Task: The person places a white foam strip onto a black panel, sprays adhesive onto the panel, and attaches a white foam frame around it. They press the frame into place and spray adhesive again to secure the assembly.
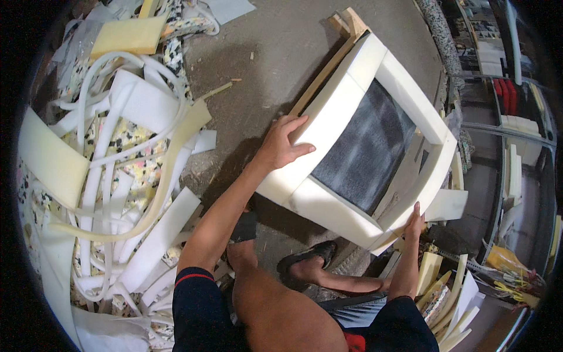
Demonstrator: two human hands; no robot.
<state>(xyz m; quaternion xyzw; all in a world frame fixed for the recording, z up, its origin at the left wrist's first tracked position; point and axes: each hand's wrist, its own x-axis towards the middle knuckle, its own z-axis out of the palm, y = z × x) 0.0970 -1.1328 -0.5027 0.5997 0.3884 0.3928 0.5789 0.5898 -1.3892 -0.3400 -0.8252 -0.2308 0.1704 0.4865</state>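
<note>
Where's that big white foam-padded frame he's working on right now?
The foam-padded frame sits right of centre in the head view, on the concrete floor, between the left hand and right hand.

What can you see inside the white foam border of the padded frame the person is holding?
Inside the white foam border of the padded frame lies a dark grey panel. The left hand rests on the foam and the right hand grips the lower corner. What lies beneath the panel is covered.
</note>
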